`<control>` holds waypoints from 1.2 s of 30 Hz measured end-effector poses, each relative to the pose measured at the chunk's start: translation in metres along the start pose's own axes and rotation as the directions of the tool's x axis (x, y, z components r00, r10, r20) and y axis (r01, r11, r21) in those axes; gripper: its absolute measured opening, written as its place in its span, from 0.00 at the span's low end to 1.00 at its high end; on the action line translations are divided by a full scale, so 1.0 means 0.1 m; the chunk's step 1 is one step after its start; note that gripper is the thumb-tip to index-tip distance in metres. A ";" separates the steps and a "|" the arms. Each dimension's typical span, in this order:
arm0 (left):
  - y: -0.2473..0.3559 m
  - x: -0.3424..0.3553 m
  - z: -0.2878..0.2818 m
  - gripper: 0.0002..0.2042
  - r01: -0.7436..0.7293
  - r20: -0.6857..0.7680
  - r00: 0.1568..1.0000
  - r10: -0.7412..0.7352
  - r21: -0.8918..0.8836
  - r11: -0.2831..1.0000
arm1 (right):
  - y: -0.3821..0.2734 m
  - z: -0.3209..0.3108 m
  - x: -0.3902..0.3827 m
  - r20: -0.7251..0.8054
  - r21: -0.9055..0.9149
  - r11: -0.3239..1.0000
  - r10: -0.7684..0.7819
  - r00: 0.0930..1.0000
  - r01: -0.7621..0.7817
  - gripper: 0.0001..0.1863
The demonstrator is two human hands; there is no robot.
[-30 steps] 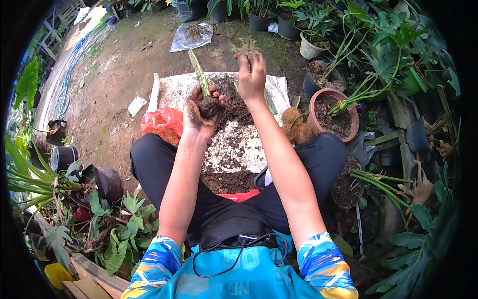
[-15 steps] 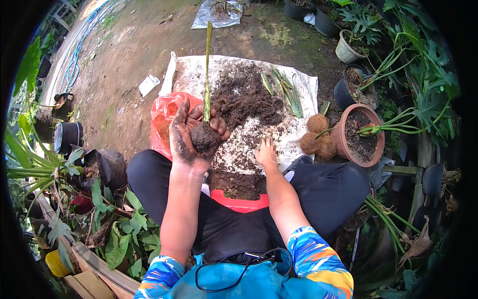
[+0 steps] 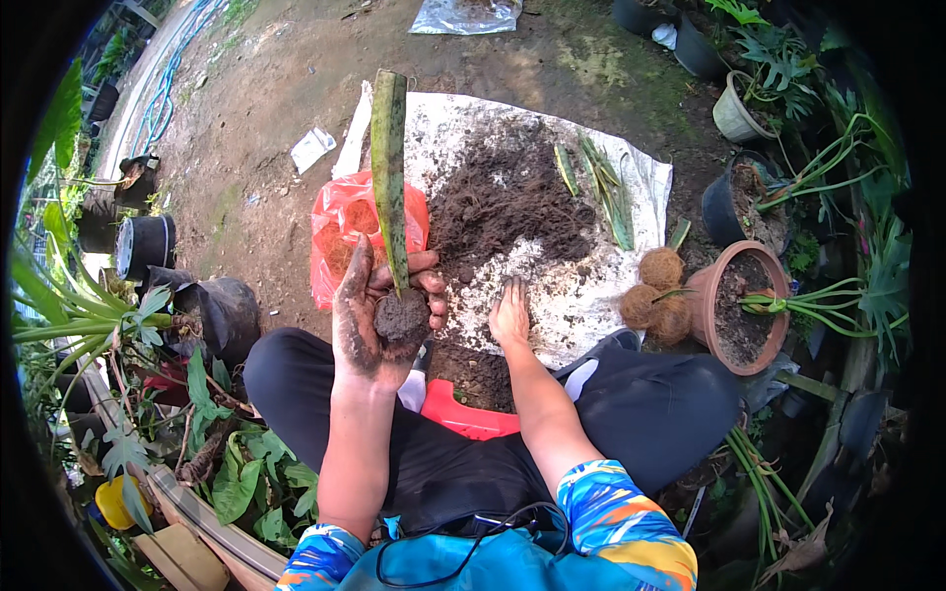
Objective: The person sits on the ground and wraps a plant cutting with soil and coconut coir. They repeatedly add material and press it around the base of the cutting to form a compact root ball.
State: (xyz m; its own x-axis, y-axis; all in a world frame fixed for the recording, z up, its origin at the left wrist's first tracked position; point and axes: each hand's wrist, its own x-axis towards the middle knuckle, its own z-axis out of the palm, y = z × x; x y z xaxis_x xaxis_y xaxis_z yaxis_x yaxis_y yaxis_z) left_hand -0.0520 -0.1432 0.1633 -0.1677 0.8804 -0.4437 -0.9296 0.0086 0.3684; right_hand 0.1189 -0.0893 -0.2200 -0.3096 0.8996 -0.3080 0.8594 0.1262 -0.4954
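Turned since half a second ago, the leaf cutting (image 3: 389, 167) now shows its broad mottled face, where it had been almost edge-on. The right hand (image 3: 509, 313), raised in the air a second ago, is down low at the white sheet (image 3: 645, 212). The left hand (image 3: 359, 333) is palm up and cupped, its fingers curled around the dark soil ball (image 3: 402, 317) at the leaf's foot; the leaf stands nearly upright out of it. The right hand lies palm down with fingers stretched forward – whether anything is under them I cannot tell.

My worry would be the soil ball: it looks simply pressed together, so a loose grip could let it crumble, while a hard squeeze could split it. The leaf is tall and rooted in a small lump, so a knock on its upper end could lever it out.

Just behind the left hand sits the red plastic bag (image 3: 325, 251) with fibrous balls inside, and the leaf passes in front of it – the likeliest thing to brush against. Loose soil (image 3: 503, 202) is heaped ahead on the sheet, with cut leaf pieces (image 3: 606, 192) beyond to the right. Three brown fibre balls (image 3: 661, 268) crowd the terracotta pot (image 3: 702, 295), limiting room on that side.
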 end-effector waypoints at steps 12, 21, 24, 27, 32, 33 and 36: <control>0.18 -0.05 -0.28 0.26 -0.075 -0.097 0.993 0.066 -0.088 0.993 | -0.68 0.06 0.42 0.261 -0.244 0.916 -0.253 0.932 0.317 0.16; 0.14 -0.07 -0.13 0.23 -0.144 -0.010 0.989 0.144 -0.112 0.983 | -0.44 0.05 0.28 0.246 -0.110 0.962 -0.219 0.944 0.251 0.16; 0.12 -0.10 -0.08 0.22 -0.150 0.007 0.988 0.153 -0.140 0.979 | -0.59 -0.01 0.22 0.138 -0.131 0.968 -0.197 0.971 0.215 0.20; 0.13 -0.15 -0.09 0.23 -0.143 0.017 0.989 0.146 -0.120 0.982 | -0.91 0.06 0.18 0.067 -0.175 0.949 -0.255 0.965 0.263 0.28; 0.20 -0.20 -0.18 0.23 -0.166 -0.035 0.986 0.163 -0.141 0.976 | -1.58 0.37 0.42 0.316 0.279 0.957 -0.169 0.934 0.079 0.40; 0.22 -0.19 -0.21 0.22 -0.181 -0.059 0.983 0.175 -0.129 0.975 | -1.65 0.41 0.49 0.283 0.296 0.938 -0.268 0.921 0.182 0.40; 0.28 -0.17 -0.28 0.21 -0.224 -0.127 0.970 0.209 -0.116 0.968 | -1.82 0.48 0.69 0.372 0.318 0.899 -0.411 0.832 0.302 0.39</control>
State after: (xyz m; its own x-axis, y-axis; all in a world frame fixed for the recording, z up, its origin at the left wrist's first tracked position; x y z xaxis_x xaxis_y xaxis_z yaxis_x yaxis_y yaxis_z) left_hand -0.0848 -0.1713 0.1586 -0.3986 0.7953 -0.4567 -0.9001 -0.2436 0.3613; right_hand -0.0782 -0.0699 -0.1899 -0.7626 0.5408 -0.3549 0.5495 0.2523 -0.7965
